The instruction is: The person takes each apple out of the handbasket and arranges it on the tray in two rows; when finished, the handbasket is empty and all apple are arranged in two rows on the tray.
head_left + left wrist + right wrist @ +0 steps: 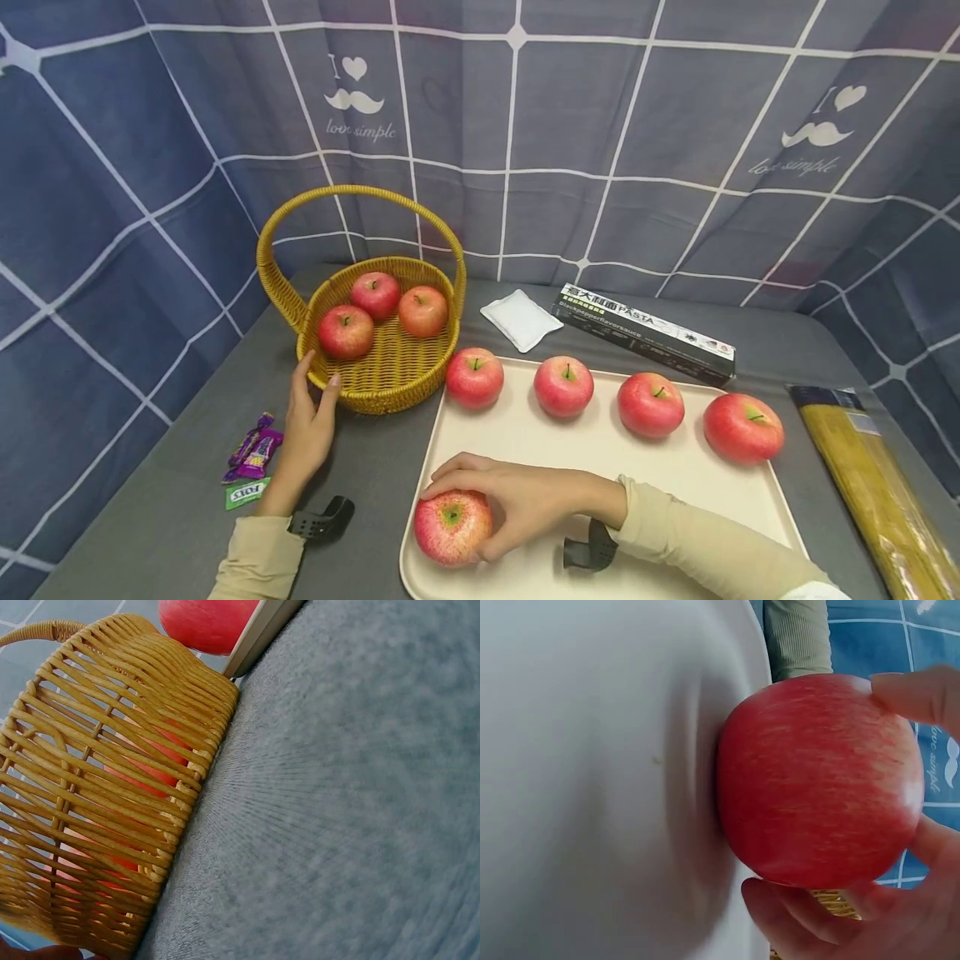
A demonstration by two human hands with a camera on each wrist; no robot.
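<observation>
My right hand curls its fingers and thumb around a red apple at the near left corner of the cream tray. Up close in the right wrist view, the apple sits right at the tray surface. My left hand rests with extended fingers against the near left side of the yellow wicker basket. Three apples lie inside the basket, one of them an apple on its left. Along the tray's far edge stand several more, from a left apple to a right apple.
Behind the tray lie a white packet and a black pasta box. A long yellow pasta bag is at the right. Purple-wrapped candies and a green packet lie left of my left forearm. The basket's tall handle arches upward.
</observation>
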